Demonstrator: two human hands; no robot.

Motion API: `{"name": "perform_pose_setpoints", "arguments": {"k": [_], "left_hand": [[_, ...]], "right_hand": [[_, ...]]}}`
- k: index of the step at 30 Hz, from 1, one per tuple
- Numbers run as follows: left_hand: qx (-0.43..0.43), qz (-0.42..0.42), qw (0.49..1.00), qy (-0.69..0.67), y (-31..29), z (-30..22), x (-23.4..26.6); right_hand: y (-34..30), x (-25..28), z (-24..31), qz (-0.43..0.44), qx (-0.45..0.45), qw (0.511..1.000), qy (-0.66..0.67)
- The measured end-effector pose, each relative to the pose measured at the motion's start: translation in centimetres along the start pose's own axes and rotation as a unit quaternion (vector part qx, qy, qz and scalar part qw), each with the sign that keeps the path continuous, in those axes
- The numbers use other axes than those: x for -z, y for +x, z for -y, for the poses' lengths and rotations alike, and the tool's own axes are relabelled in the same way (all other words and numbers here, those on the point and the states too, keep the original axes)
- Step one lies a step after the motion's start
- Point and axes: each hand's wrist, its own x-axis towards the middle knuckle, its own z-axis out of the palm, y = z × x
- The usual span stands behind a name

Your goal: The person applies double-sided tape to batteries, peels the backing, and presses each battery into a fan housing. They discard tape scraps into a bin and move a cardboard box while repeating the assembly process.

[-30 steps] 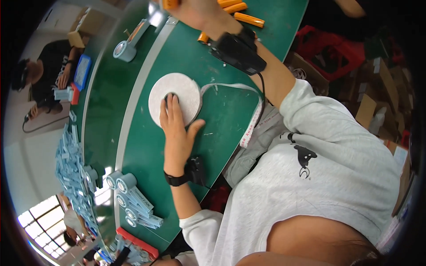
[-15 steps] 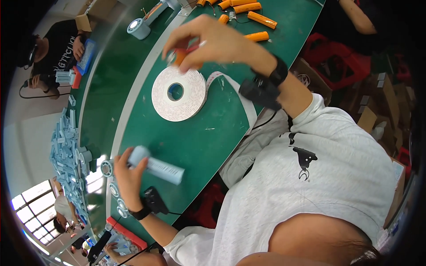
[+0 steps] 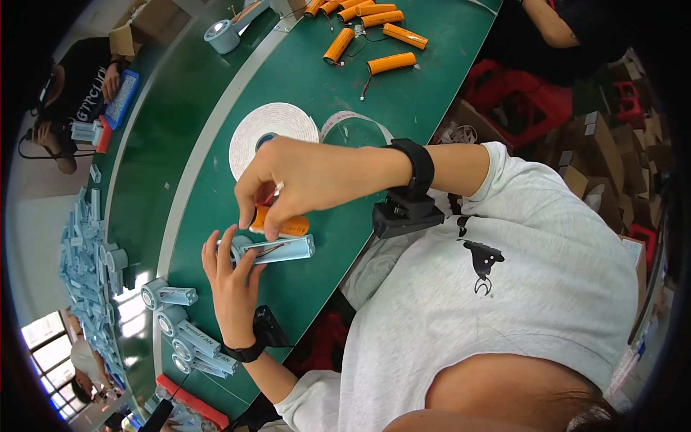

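My left hand (image 3: 232, 291) grips a pale blue handheld fan housing (image 3: 294, 250) by its round head, fingers curled about it. The hollow side of the handle faces up, with thin wires visible inside. Directly above it, my right hand (image 3: 309, 173) pinches an orange cylindrical battery (image 3: 291, 222) with red wire and a small white connector by the fingers. The battery lies alongside the handle, close to its open channel; whether they touch is unclear. Behind my right hand sits a large roll of white tape (image 3: 277, 119), partly covered by it.
Several orange batteries (image 3: 392, 63) lie at the table's far end. Assembled-looking pale blue fans (image 3: 194, 335) line the left edge, beside a red tray (image 3: 191, 399). Beyond the metal strip are a heap of blue parts (image 3: 90, 266) and a person (image 3: 90, 93) with a blue tray.
My right hand has brought the battery down from beside the tape roll to the fan housing. My left hand has raised the housing and turned its hollow side up.
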Motion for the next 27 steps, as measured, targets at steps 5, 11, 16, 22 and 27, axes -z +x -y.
{"name": "perform_pose_setpoints", "arguments": {"k": [5, 11, 16, 22, 27], "left_hand": [[0.013, -0.058, 0.996, 0.067, 0.0, -1.0, -0.8], [0.074, -0.136, 0.979, -0.129, 0.5, -0.4, -1.8], [0.120, -0.190, 0.956, -0.190, 1.5, -1.0, -3.6], [0.162, -0.267, 0.914, -0.257, 1.6, -0.9, -5.0], [0.152, -0.138, 0.947, -0.247, 0.2, -0.6, -2.6]], "right_hand": [[0.1, -2.7, 0.2, 0.009, 0.074, 0.995, -0.069], [-1.3, -3.7, -2.7, 0.039, 0.102, 0.957, -0.270], [0.3, -2.5, -2.8, 0.135, 0.115, 0.921, -0.347], [1.7, -2.9, -3.0, 0.232, 0.036, 0.895, -0.379], [1.9, -3.7, -5.0, 0.239, 0.051, 0.895, -0.374]]}}
